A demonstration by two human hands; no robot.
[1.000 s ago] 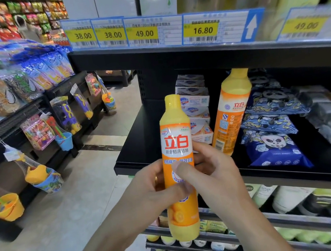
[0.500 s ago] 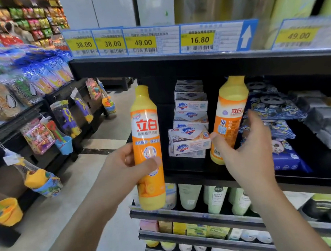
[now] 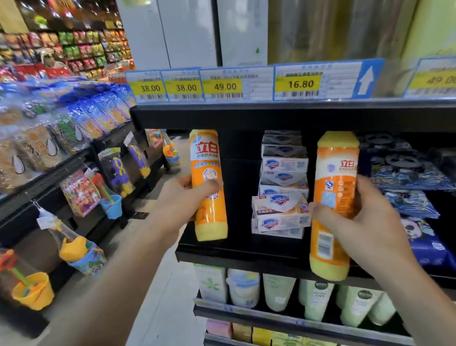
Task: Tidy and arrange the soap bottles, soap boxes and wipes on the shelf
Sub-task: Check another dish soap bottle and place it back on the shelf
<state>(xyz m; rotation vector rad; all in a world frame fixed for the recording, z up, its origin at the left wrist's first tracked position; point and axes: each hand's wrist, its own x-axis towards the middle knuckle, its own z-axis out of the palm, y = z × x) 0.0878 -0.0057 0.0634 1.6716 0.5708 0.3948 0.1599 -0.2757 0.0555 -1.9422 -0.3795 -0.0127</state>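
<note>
- My left grip (image 3: pixel 184 204) wraps one orange dish-soap bottle (image 3: pixel 207 184) upright at the shelf's (image 3: pixel 230 251) nine-o'clock end.
- My right grip (image 3: pixel 367 221) clasps a second bottle (image 3: pixel 335 202), tilted, touching the Safeguard soap boxes (image 3: pixel 281 192).
- Risk: swinging it could topple that leaning stack.

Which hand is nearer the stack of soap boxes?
Right. The right hand grips a soap bottle, its thumb tip against the soap boxes. The left hand holds the other bottle further left, with a clear gap to the stack.
</note>
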